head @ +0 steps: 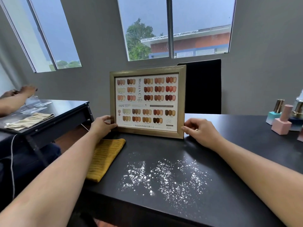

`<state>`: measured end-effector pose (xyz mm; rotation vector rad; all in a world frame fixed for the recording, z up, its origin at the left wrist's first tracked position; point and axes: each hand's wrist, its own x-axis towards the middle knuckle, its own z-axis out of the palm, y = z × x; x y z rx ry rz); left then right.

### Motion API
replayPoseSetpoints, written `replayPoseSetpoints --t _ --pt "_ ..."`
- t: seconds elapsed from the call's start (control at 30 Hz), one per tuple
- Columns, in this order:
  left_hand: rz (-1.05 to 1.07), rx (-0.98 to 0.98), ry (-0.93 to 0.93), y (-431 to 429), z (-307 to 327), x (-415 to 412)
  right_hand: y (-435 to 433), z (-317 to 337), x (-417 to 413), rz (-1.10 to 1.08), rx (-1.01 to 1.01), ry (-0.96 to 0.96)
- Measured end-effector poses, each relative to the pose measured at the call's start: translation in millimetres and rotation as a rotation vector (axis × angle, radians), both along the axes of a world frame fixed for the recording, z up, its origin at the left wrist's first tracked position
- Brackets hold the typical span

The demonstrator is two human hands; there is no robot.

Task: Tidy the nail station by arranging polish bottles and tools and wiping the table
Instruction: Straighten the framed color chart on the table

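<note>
A gold-framed nail colour chart (147,100) stands upright on the black table (246,145), facing me. My left hand (103,124) grips its lower left corner and my right hand (196,130) holds its lower right corner. A folded mustard cloth (106,158) lies on the table's left edge, partly under my left forearm. White powder (164,176) is scattered across the table in front of the frame. Several polish bottles stand at the far right, among them a pink one (282,122) and a teal-white one (274,114).
A black chair back (203,87) rises behind the table. To the left stands a second dark table (65,115) with a beige cloth (29,120) and clear packets; another person's hands (21,92) work over it. Windows fill the grey wall behind.
</note>
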<state>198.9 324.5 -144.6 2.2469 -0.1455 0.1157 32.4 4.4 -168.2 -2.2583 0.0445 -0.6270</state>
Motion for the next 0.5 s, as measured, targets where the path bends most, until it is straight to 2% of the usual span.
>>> replayPoseSetpoints --t 0.27,0.5 --pt "-0.069 -0.035 0.076 21.5 3.7 -6.8 5.9 0.3 -5.1 0.036 0.006 0.015" --pt "-0.094 -0.035 0.072 35.9 7.3 -14.6 15.6 0.2 -12.2 0.065 0.016 0.022"
